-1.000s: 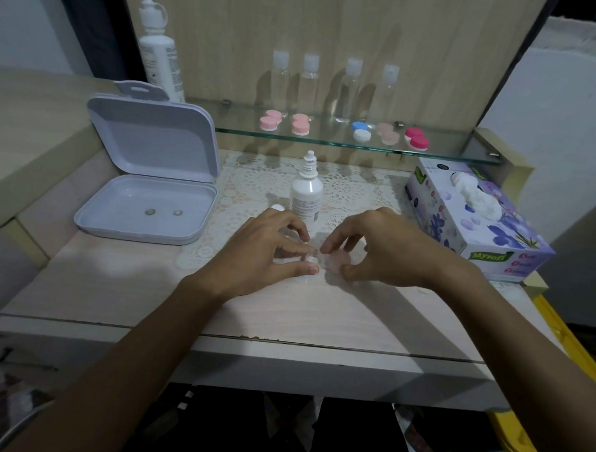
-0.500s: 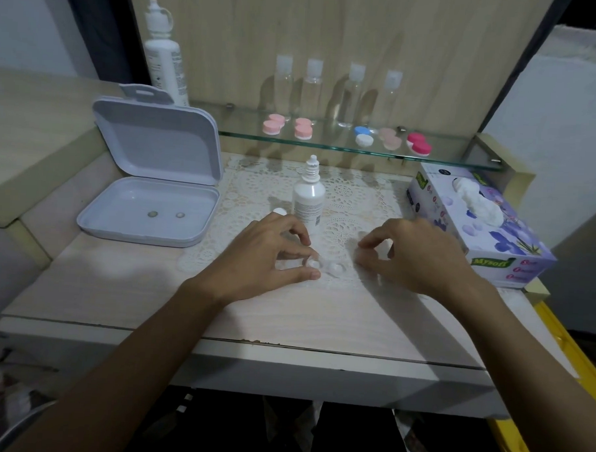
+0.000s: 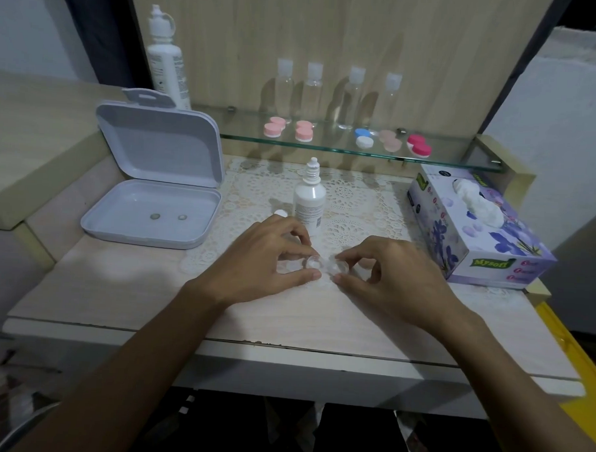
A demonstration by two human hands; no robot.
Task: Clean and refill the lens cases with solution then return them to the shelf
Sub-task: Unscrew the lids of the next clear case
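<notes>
A clear lens case (image 3: pixel 313 262) lies on the lace mat at the table's middle. My left hand (image 3: pixel 264 258) pinches its left cup between thumb and forefinger. My right hand (image 3: pixel 390 274) pinches a clear cap (image 3: pixel 339 267) at the case's right cup. Just behind them stands a small white solution bottle (image 3: pixel 309 200) with its cap (image 3: pixel 280 213) off beside it. Several coloured lens cases (image 3: pixel 419 145) sit in a row on the glass shelf (image 3: pixel 327 148).
An open grey box (image 3: pixel 155 185) holding two lenses lies at the left. A tissue box (image 3: pixel 477 230) stands at the right. On the shelf are several clear bottles (image 3: pixel 312 89) and a tall white bottle (image 3: pixel 165 59). A yellow object lies below the table's right edge.
My right hand went out to the right half a second ago and has come back to the case, now pinching a clear cap at its right cup. My left hand stayed on the case.
</notes>
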